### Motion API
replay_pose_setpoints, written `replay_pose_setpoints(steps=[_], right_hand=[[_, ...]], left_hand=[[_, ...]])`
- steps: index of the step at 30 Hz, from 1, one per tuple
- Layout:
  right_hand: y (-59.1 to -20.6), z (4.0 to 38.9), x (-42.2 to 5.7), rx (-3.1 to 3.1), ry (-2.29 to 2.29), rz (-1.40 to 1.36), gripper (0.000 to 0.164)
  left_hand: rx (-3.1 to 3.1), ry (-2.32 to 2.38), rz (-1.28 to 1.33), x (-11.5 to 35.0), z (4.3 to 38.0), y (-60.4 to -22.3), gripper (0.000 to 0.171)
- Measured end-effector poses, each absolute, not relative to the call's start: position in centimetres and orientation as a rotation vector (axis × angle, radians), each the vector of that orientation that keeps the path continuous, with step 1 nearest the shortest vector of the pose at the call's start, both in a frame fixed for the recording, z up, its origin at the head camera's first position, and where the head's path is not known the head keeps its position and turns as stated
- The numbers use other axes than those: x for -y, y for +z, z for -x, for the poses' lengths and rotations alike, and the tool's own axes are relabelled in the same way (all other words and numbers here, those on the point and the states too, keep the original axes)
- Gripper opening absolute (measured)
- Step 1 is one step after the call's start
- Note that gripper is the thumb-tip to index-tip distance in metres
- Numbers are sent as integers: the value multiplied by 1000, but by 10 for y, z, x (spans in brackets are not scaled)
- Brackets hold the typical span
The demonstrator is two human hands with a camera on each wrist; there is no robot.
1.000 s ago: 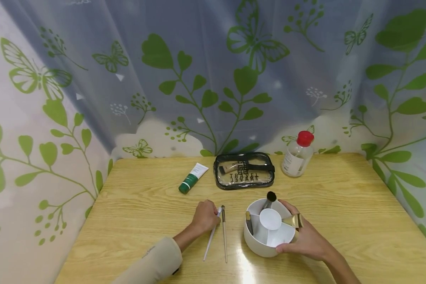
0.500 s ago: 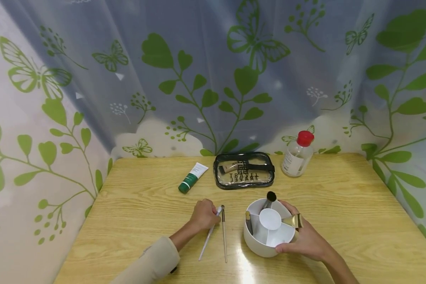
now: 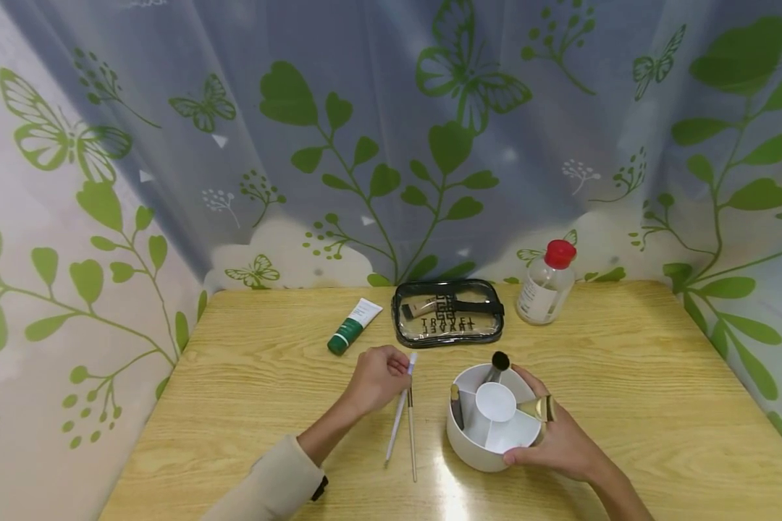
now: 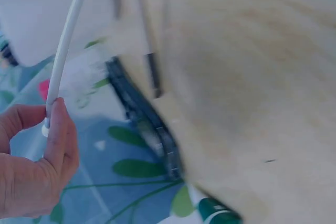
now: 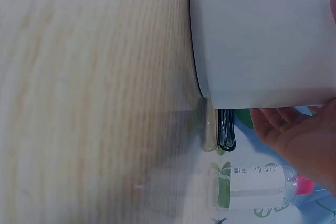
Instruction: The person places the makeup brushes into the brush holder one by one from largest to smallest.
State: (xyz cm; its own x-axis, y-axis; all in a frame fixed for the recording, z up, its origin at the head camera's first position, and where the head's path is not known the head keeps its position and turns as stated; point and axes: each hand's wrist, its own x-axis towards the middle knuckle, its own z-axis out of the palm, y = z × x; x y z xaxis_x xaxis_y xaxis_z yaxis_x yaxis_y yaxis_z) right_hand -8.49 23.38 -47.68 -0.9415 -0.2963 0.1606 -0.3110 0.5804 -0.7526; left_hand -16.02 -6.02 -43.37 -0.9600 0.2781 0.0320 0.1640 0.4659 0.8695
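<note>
Between thumb and fingertips, my left hand [image 3: 379,378] pinches a thin white makeup brush [image 4: 65,45], seen raised at a slant in the left wrist view. A second slim brush [image 3: 413,441], with a pale handle and dark ferrule, lies on the table just right of it. My right hand [image 3: 563,441] grips the right side of a round white divided organizer [image 3: 478,457], thumb at the front and fingers behind. In its compartments stand a black-bristled brush [image 3: 497,365], a dark brush with a yellowish tip [image 3: 456,409] and a gold tube [image 3: 537,407].
A green and white tube [image 3: 355,325] lies at the back of the wooden table [image 3: 234,405]. Beside it is a clear black-edged travel pouch [image 3: 450,336] with items inside. A red-capped bottle [image 3: 546,289] stands at the back right, before the leaf-patterned curtain [image 3: 365,108].
My left hand has lifted and moved slightly forward with the white brush, whose lower end has swung right towards the other brush. My right hand stays on the organizer.
</note>
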Motion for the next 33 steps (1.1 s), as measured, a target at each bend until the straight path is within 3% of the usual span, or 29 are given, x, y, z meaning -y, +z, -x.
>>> replay_pose_setpoints(steps=[18, 33], right_hand=[[-481, 84, -238, 2728, 1408, -614, 119], [-479, 84, -238, 2725, 1402, -609, 118]], left_hand=[[-2276, 2031, -451, 37, 135, -394, 21], [-1958, 2313, -568, 11, 122, -395, 25]])
